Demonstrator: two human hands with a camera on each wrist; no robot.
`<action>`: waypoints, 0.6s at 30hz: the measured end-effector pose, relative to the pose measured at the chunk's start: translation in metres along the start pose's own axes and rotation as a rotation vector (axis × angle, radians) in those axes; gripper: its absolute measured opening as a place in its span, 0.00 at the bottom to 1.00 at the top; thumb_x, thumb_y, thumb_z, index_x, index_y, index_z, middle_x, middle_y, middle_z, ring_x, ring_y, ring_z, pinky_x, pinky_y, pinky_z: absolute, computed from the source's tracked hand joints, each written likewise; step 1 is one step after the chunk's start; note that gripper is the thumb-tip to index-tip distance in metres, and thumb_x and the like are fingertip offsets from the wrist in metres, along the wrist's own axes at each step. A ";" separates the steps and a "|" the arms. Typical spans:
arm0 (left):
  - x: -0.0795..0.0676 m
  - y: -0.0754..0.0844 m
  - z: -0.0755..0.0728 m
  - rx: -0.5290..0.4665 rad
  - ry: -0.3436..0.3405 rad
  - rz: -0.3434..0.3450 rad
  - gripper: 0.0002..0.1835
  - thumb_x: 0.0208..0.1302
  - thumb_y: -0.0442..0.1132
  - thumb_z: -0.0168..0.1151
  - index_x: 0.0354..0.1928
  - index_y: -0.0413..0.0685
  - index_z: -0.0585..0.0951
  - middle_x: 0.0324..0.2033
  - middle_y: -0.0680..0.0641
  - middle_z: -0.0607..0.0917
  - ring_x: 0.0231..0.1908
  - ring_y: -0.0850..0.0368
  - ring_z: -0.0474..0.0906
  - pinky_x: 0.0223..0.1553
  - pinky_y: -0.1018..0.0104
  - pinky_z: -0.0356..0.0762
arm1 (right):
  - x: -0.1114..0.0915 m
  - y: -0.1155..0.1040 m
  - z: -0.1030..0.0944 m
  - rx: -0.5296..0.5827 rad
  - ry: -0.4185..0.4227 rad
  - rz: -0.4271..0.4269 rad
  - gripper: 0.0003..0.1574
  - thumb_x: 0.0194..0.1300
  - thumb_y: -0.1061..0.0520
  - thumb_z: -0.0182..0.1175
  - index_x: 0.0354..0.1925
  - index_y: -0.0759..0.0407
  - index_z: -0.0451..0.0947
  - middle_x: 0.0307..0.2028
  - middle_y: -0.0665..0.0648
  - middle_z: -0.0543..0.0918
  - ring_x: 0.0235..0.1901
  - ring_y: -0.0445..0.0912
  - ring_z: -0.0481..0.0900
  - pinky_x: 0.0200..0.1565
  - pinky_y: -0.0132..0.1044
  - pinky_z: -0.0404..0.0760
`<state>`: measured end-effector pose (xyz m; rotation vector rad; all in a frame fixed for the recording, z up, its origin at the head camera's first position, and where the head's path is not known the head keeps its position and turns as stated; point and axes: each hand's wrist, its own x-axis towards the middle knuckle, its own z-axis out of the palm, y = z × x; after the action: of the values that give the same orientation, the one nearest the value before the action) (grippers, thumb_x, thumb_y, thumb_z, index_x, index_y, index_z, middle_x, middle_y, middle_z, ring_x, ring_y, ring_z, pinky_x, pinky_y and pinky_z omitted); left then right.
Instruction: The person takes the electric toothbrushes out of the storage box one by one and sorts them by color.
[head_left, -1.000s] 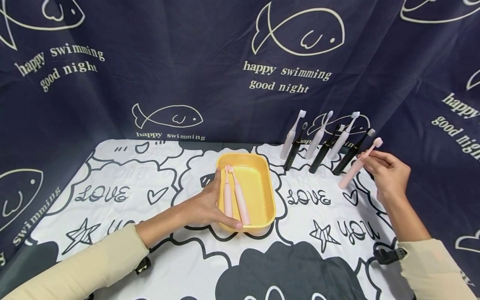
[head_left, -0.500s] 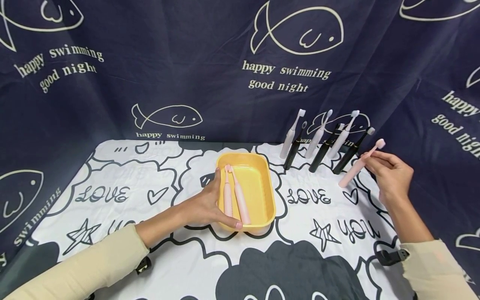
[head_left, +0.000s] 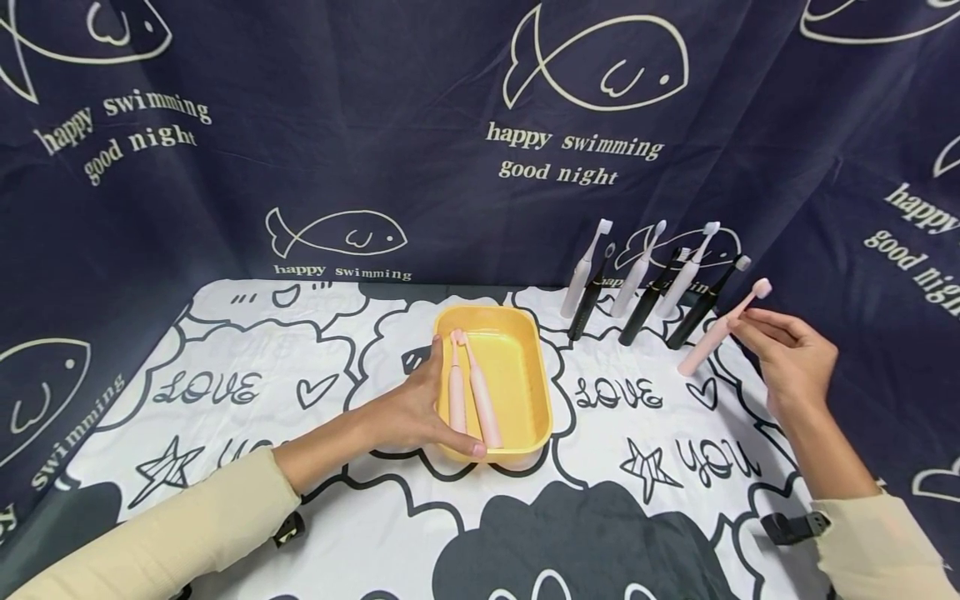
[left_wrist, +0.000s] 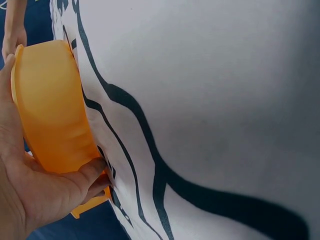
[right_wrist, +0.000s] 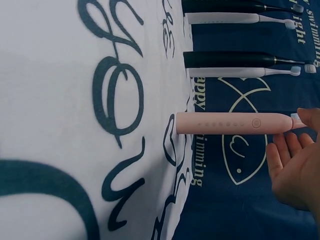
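Observation:
A yellow bin stands on the patterned cloth with two pink electric toothbrushes lying inside it. My left hand spans its left side, thumb over the near rim; in the left wrist view, the curled fingers hold the bin's wall. Another pink electric toothbrush stands upright on the cloth at the right. Beside its neck is my right hand, fingers loosely bent. The right wrist view shows the thumb by the neck and the other fingertips apart from the handle.
Three black electric toothbrushes and three white ones stand upright in two rows left of the standing pink one. A dark blue fish-print curtain hangs behind and at both sides of the cloth-covered table.
My right hand has drawn slightly right, away from the standing pink electric toothbrush, which has settled upright. The left hand and the yellow bin have stayed in place.

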<state>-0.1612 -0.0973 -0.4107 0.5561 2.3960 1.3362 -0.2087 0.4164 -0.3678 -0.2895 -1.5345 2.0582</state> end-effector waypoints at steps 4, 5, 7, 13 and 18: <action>0.000 0.000 0.000 -0.001 0.000 -0.003 0.98 0.42 0.61 0.96 0.90 0.54 0.20 0.93 0.40 0.38 0.90 0.44 0.44 0.90 0.34 0.49 | -0.003 0.001 -0.004 -0.039 0.030 0.015 0.20 0.55 0.82 0.78 0.42 0.65 0.95 0.29 0.52 0.96 0.31 0.40 0.95 0.37 0.26 0.91; 0.000 0.001 0.000 -0.002 -0.001 -0.006 0.98 0.42 0.61 0.96 0.90 0.54 0.20 0.93 0.40 0.38 0.91 0.44 0.44 0.90 0.34 0.49 | -0.005 0.001 -0.005 -0.037 0.031 0.023 0.20 0.55 0.82 0.79 0.42 0.66 0.95 0.28 0.52 0.96 0.30 0.40 0.95 0.37 0.27 0.91; 0.000 0.001 0.000 -0.001 -0.002 -0.013 0.98 0.42 0.61 0.96 0.90 0.54 0.20 0.93 0.40 0.37 0.91 0.44 0.44 0.90 0.34 0.49 | -0.008 0.000 -0.007 -0.028 0.027 0.038 0.18 0.57 0.82 0.78 0.41 0.66 0.94 0.28 0.53 0.96 0.29 0.40 0.95 0.36 0.28 0.91; 0.000 0.001 0.000 0.006 -0.007 -0.022 0.98 0.42 0.62 0.96 0.90 0.53 0.20 0.93 0.40 0.36 0.91 0.44 0.43 0.90 0.34 0.48 | -0.017 0.003 -0.008 0.008 -0.013 0.029 0.15 0.61 0.83 0.74 0.42 0.70 0.93 0.29 0.55 0.96 0.30 0.42 0.96 0.36 0.30 0.92; 0.000 0.001 0.000 0.009 -0.003 -0.020 0.98 0.42 0.61 0.96 0.90 0.52 0.20 0.93 0.39 0.36 0.91 0.44 0.43 0.90 0.34 0.48 | -0.025 0.004 -0.002 -0.024 -0.019 0.018 0.15 0.60 0.82 0.75 0.42 0.70 0.93 0.28 0.54 0.96 0.29 0.41 0.95 0.36 0.29 0.92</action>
<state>-0.1610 -0.0966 -0.4095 0.5351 2.4001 1.3168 -0.1882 0.4042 -0.3757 -0.2950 -1.5742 2.0634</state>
